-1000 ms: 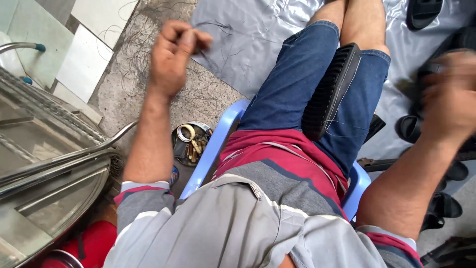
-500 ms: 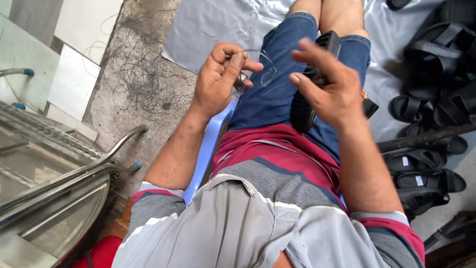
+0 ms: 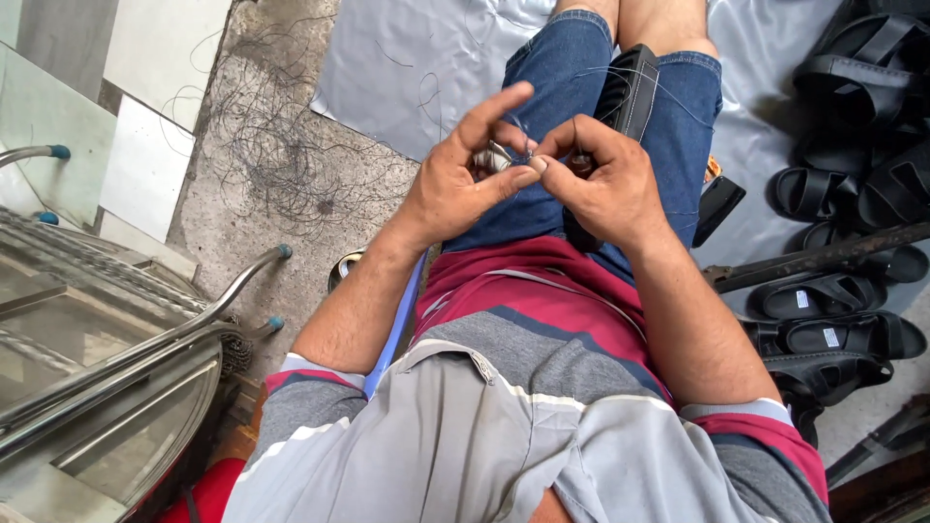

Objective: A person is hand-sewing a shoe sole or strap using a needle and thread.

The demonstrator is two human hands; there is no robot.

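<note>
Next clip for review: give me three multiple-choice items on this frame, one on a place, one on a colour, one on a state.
1. Where does the black sandal lie?
A. between the person's thighs
B. on the glass table
C. on the bare concrete

2. What colour are the shorts?
A. green
B. blue
C. white

3. How do the left hand and right hand stand?
A. far apart
B. flat on the knees
C. close together, fingertips meeting over the lap

Answers: 1 A, it is wedged between the legs; 2 B, they are blue denim; 3 C, both hands pinch at something small where thin thread runs.
</note>
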